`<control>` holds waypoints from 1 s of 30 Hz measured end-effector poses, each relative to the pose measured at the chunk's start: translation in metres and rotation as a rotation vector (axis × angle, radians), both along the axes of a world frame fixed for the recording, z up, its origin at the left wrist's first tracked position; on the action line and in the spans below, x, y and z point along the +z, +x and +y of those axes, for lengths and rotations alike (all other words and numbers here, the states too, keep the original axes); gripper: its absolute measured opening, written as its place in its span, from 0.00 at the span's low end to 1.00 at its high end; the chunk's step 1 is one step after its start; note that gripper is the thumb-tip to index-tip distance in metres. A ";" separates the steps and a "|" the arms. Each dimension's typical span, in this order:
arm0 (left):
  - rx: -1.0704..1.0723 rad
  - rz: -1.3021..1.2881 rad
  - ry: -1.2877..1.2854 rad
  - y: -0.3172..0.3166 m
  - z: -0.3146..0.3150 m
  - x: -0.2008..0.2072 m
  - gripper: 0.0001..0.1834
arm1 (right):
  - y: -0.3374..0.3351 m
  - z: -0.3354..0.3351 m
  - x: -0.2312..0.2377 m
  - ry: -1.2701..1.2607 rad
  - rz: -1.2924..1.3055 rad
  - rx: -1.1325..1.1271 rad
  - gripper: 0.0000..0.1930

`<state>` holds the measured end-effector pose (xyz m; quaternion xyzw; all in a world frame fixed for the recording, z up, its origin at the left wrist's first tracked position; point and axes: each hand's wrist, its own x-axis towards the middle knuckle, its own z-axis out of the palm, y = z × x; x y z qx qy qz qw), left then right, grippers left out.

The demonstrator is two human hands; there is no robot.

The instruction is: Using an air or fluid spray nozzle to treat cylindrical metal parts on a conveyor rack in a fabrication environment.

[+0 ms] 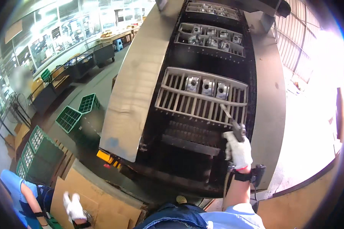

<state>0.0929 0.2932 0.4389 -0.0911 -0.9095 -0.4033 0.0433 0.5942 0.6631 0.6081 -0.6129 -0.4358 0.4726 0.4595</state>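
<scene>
My right hand (239, 150), in a white glove, is closed round a dark air blow gun (239, 131). The gun's thin nozzle points up and left over a light-coloured slatted rack (202, 104) on the black conveyor. Three silvery cast metal parts (207, 87) stand side by side in the rack's upper row, a little beyond the nozzle tip. Far off at the lower left, my left hand (74, 208), gloved in white, has its fingers apart above a brown cardboard sheet (103, 206) and holds nothing that I can see.
Farther up the conveyor, more racks (212, 39) carry similar parts. Metal side panels (137, 84) flank the machine. Green crates (70, 119) stand on the floor at left, with stacked filled crates (36, 139) nearer. A co-worker's sleeve (15, 191) shows at lower left.
</scene>
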 end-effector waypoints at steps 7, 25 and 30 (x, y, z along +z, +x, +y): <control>-0.987 0.684 0.235 0.139 0.308 0.146 0.26 | 0.072 -0.007 -0.015 -0.122 -0.076 -0.044 0.11; -1.179 -0.491 0.827 0.244 0.578 0.140 0.04 | 0.089 -0.004 -0.022 -0.147 0.168 0.107 0.09; -1.097 -0.848 1.045 0.266 0.475 0.161 0.16 | 0.023 -0.020 0.015 -0.093 0.186 0.431 0.09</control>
